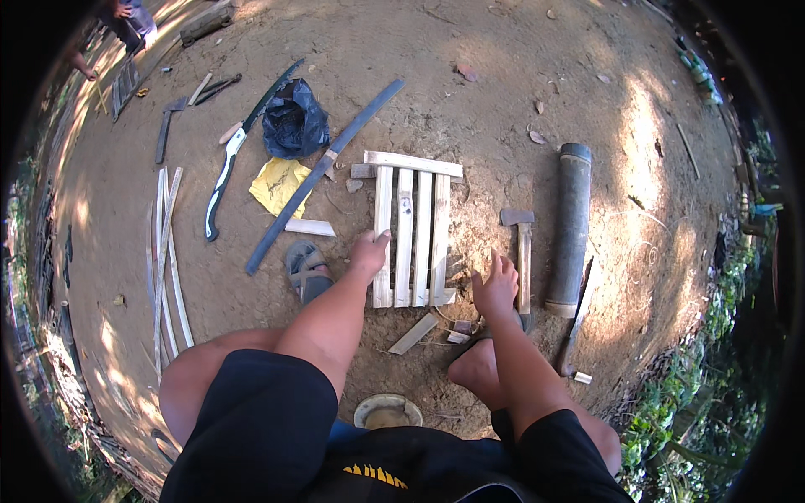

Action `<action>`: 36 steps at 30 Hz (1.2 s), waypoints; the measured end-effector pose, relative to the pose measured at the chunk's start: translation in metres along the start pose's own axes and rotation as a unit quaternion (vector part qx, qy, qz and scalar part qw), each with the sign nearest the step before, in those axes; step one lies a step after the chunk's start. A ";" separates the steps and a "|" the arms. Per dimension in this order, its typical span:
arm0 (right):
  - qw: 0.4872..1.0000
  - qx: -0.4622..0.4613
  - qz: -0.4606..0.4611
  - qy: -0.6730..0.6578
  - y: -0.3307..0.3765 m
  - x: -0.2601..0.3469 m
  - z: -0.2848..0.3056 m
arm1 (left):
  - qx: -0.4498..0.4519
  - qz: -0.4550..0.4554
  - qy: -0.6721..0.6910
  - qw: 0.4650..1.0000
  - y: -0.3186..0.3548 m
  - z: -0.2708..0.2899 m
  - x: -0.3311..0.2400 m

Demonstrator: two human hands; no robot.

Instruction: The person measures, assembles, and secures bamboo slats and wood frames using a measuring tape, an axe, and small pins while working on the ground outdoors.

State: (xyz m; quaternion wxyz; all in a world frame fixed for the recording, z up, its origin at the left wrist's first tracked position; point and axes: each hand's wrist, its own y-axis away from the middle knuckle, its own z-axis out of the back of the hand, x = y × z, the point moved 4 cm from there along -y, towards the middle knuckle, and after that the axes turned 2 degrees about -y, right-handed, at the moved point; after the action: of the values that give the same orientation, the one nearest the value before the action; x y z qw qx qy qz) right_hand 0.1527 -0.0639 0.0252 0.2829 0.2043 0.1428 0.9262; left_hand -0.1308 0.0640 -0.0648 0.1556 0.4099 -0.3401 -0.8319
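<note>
Bare dirt lies open at 12 o'clock of slat frame. Hammer, bamboo tube crowd 3 o'clock; long blade, sandal block 9.

1. The left hand reaches forward on a bare, nearly straight forearm, fingers curled downward, thumb raised.
2. The right hand extends ahead with fingers spread loosely and palm down.
3. Both knees are bent.
</note>
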 end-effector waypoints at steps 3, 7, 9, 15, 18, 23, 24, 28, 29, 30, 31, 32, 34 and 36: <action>0.997 0.008 0.005 -0.071 0.013 0.008 0.001 | 0.030 -0.002 0.156 0.987 0.032 -0.003 -0.031; 0.985 -0.001 0.117 -0.128 0.036 0.031 0.038 | 0.049 -0.005 0.315 0.948 0.065 0.012 -0.061; 0.973 -0.003 0.206 -0.099 0.056 0.046 0.073 | 0.067 0.009 0.361 0.930 0.080 0.025 -0.071; 0.923 -0.019 0.383 0.017 0.107 0.072 0.178 | 0.055 0.068 0.488 0.868 0.114 0.051 -0.109; 0.886 -0.109 0.447 0.047 0.124 0.079 0.218 | 0.063 0.073 0.527 0.844 0.143 0.062 -0.123; 0.850 -0.184 0.493 -0.037 0.165 0.108 0.296 | 0.178 -0.046 0.509 0.841 0.209 0.095 -0.144; 0.856 -0.188 0.479 -0.051 0.174 0.113 0.313 | 0.215 -0.075 0.501 0.835 0.232 0.104 -0.155; 0.893 -0.145 0.410 -0.115 0.213 0.144 0.395 | 0.083 -0.132 0.339 0.928 0.290 0.154 -0.180; 0.908 -0.126 0.380 -0.127 0.222 0.152 0.415 | 0.012 -0.229 0.298 0.926 0.300 0.167 -0.188; 0.909 -0.138 0.373 -0.123 0.230 0.157 0.433 | -0.059 -0.319 0.253 0.911 0.309 0.180 -0.191; 0.911 -0.148 0.366 -0.120 0.233 0.162 0.447 | -0.130 -0.404 0.203 0.883 0.320 0.190 -0.194; 0.913 -0.161 0.359 -0.110 0.232 0.155 0.465 | -0.134 -0.483 0.182 0.846 0.348 0.179 -0.211; 0.919 -0.116 0.344 -0.153 0.218 0.151 0.485 | -0.018 -0.482 0.095 0.871 0.365 0.164 -0.215; 0.900 -0.115 0.334 -0.254 0.217 0.147 0.493 | 0.134 -0.424 0.177 0.878 0.401 0.144 -0.217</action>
State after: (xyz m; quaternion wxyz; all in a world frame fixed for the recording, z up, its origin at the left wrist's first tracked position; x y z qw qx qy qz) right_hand 0.1671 -0.0783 0.5826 0.0052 0.4348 -0.1178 0.8928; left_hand -0.1191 -0.0452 0.4004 -0.2112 0.6724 -0.2087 -0.6780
